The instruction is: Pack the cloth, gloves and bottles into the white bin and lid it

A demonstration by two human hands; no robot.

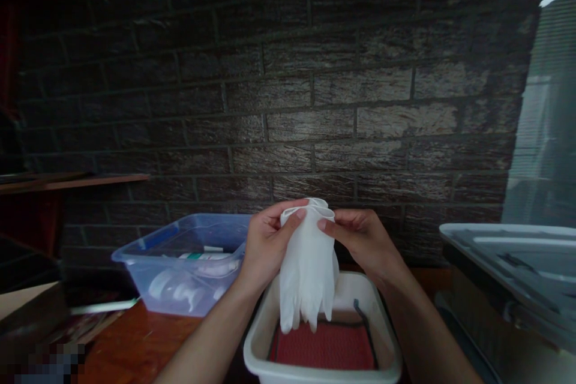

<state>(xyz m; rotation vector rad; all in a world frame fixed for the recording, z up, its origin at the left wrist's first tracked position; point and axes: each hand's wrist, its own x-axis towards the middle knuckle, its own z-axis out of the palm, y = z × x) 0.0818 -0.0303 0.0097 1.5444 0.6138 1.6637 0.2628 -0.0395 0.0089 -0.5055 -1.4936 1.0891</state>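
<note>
White thin gloves hang fingers down between my two hands, with their cuffs at the top. My left hand is closed on the left side of the cuffs, thumb in front. On the right side, my right hand pinches the cuff edge between thumb and fingers. Below the gloves stands a white tub, and the glove fingertips overlap its opening in view. A red textured cloth-like item with a dark edge lies in the tub. How many gloves there are I cannot tell exactly.
To the left, a clear bluish plastic bin holds several white bottles on the wooden table. A lidded grey container stands at the right. Behind rises a dark brick wall; wooden shelves jut in from the left.
</note>
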